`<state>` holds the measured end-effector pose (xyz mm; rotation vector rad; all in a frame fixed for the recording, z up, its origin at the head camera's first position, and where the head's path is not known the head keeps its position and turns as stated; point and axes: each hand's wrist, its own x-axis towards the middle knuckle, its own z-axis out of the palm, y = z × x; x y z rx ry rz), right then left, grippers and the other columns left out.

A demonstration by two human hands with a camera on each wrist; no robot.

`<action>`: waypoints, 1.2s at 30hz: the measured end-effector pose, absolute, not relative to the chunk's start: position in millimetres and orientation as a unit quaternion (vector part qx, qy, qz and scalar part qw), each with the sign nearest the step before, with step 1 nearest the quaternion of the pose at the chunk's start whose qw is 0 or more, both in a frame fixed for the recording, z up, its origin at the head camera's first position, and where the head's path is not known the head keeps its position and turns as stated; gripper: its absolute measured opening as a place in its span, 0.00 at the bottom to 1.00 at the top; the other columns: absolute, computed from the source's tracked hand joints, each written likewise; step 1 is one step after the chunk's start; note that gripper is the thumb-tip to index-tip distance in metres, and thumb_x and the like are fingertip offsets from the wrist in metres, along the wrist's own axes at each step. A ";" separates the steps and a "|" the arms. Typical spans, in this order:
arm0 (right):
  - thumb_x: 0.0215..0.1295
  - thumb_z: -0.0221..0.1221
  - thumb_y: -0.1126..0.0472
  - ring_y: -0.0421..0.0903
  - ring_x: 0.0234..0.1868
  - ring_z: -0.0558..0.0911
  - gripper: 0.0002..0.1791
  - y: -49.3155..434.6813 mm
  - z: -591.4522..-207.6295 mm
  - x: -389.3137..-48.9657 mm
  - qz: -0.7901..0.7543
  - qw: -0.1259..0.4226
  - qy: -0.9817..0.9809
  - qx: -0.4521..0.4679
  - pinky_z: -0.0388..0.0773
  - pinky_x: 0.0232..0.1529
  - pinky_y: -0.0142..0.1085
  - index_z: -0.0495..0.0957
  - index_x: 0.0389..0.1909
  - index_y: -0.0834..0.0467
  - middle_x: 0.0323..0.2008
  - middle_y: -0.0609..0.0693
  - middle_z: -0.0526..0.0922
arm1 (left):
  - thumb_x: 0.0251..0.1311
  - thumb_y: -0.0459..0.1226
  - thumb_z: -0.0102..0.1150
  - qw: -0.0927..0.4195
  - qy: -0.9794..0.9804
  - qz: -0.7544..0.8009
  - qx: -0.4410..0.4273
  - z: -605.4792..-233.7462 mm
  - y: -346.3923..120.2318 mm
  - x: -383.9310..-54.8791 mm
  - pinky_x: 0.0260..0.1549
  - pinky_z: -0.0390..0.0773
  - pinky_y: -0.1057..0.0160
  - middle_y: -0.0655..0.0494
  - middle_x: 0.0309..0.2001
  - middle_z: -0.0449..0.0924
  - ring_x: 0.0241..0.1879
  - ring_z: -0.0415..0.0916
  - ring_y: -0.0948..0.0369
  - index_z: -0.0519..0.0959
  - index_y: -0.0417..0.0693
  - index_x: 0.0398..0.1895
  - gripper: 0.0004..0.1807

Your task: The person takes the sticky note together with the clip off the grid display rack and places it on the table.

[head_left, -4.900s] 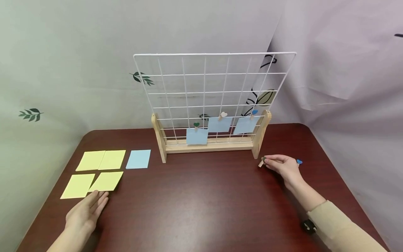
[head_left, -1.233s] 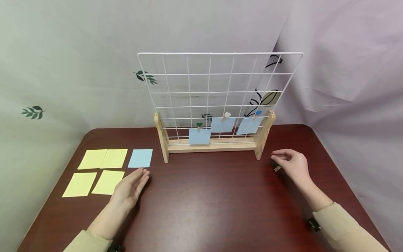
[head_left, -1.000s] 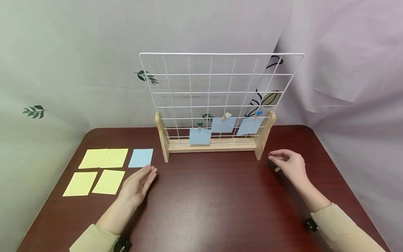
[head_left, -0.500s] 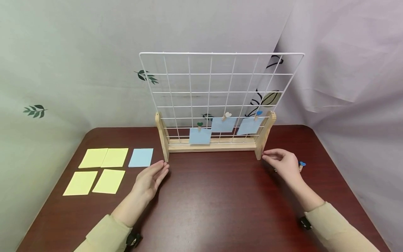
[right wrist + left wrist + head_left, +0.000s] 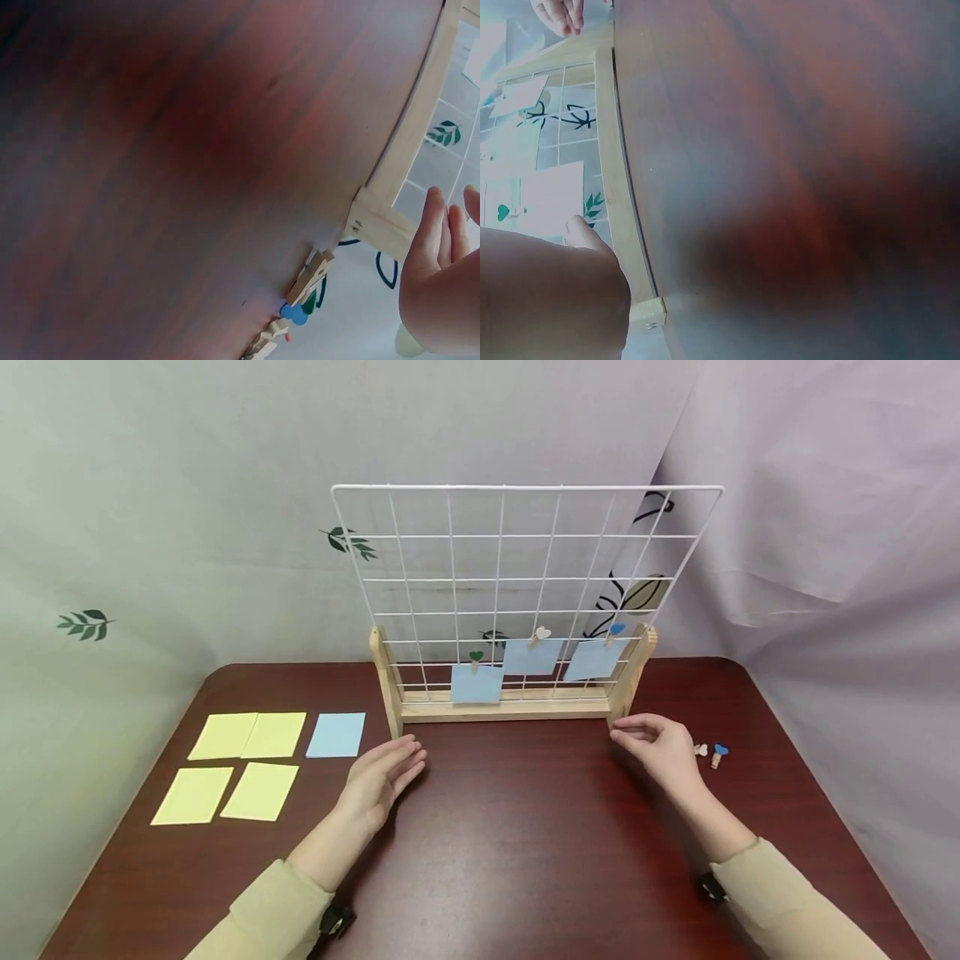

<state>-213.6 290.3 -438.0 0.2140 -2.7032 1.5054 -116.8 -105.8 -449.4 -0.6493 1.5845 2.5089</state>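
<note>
My left hand (image 5: 380, 785) is held with its fingers nearly straight by the left foot of a wooden-footed stand carrying a white wire grid (image 5: 517, 579). At the stand's other foot is my right hand (image 5: 660, 747), its thumb apart from the extended fingers and no object between them in the right wrist view. Three blue paper squares hang low on the grid: one under a green heart clothespin (image 5: 476, 657), one under a white heart clothespin (image 5: 542, 634), one under a blue heart clothespin (image 5: 616, 631).
Several yellow paper squares (image 5: 258, 791) lie at the left of the dark wooden table (image 5: 517, 843), beside a blue paper square (image 5: 336, 735). Loose heart clothespins (image 5: 717, 755) lie right of my right hand. A pale curtain (image 5: 187, 510) hangs behind.
My left hand has gone from the near yellow square, now flat, across to the stand's left foot. My right hand has left the loose clothespins and shifted left to the right foot.
</note>
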 end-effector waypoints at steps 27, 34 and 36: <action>0.67 0.72 0.66 0.19 0.34 0.84 0.14 245.7 -431.8 -216.8 0.554 0.009 -0.828 0.086 0.81 0.41 0.16 0.87 0.50 0.70 0.46 0.70 0.90 | 0.68 0.24 0.65 -0.046 0.677 0.717 -0.162 -447.9 -89.2 -153.6 0.45 0.87 0.74 0.39 0.52 0.89 0.36 0.86 0.76 0.80 0.27 0.61 0.19; 0.67 0.71 0.69 0.21 0.34 0.85 0.14 228.9 -432.7 -219.6 0.584 0.006 -0.807 0.090 0.82 0.42 0.18 0.86 0.50 0.73 0.45 0.68 0.91 | 0.66 0.24 0.66 -0.072 0.708 0.689 -0.137 -448.3 -85.9 -161.9 0.44 0.84 0.79 0.31 0.55 0.87 0.36 0.85 0.79 0.83 0.28 0.58 0.18; 0.66 0.70 0.70 0.21 0.34 0.86 0.14 223.9 -433.1 -220.9 0.593 0.009 -0.800 0.093 0.83 0.42 0.18 0.86 0.49 0.74 0.44 0.67 0.91 | 0.66 0.25 0.67 -0.076 0.715 0.683 -0.132 -447.9 -85.1 -163.8 0.43 0.83 0.79 0.31 0.55 0.87 0.36 0.85 0.79 0.83 0.29 0.57 0.17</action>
